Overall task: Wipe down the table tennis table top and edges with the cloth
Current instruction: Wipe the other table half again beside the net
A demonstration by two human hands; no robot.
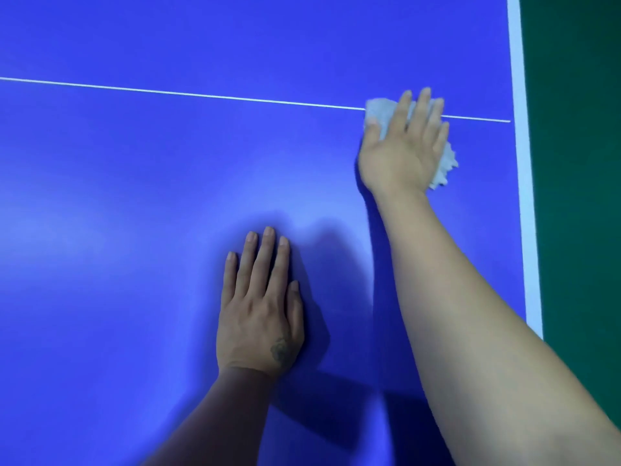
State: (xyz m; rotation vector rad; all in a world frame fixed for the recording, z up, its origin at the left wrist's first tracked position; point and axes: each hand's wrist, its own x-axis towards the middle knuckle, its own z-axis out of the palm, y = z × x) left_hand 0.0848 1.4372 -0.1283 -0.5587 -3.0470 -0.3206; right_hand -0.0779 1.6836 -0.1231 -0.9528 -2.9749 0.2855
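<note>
The blue table tennis table top (141, 196) fills the head view, crossed by a thin white centre line (188, 93). A crumpled white cloth (379, 111) lies on that line near the right side. My right hand (403, 146) presses flat on the cloth with straight fingers, hiding most of it; cloth shows past the fingertips and by the little finger. My left hand (260, 311) rests flat on the bare blue surface nearer to me, fingers straight, holding nothing.
A white border stripe (524, 183) runs along the table's right edge. Beyond it lies green floor (578, 163). The blue surface stretches far to the left and ahead.
</note>
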